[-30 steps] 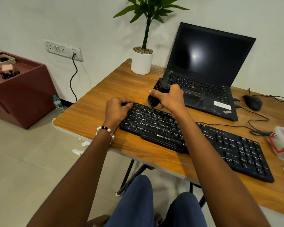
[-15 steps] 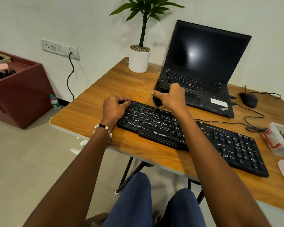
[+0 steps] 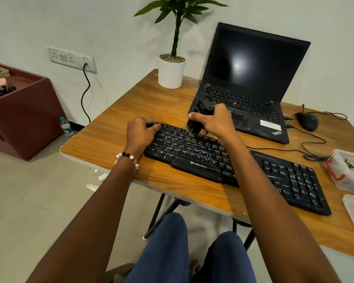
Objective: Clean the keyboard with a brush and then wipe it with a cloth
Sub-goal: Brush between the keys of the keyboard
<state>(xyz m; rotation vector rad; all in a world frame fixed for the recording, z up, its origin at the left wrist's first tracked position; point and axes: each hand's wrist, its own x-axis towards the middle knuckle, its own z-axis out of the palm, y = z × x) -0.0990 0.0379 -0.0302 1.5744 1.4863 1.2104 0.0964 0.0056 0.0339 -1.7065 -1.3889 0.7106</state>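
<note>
Fingers of right hand [image 3: 215, 123] grip brush [image 3: 200, 117], bristles touching keyboard [image 3: 213, 160].

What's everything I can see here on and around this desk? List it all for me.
keyboard: one, black, desk front
brush: one, black, bristles on keyboard's upper left keys
laptop: one, black, open, behind keyboard
mouse: one, black, right of laptop
potted plant: one, green in white pot, desk's far edge
plastic box: one, clear with red clip, desk's right
desk: one, wooden
cabinet: one, maroon, left floor
water bottle: one, beside cabinet
left hand: grips keyboard's left end
right hand: holds brush
</note>
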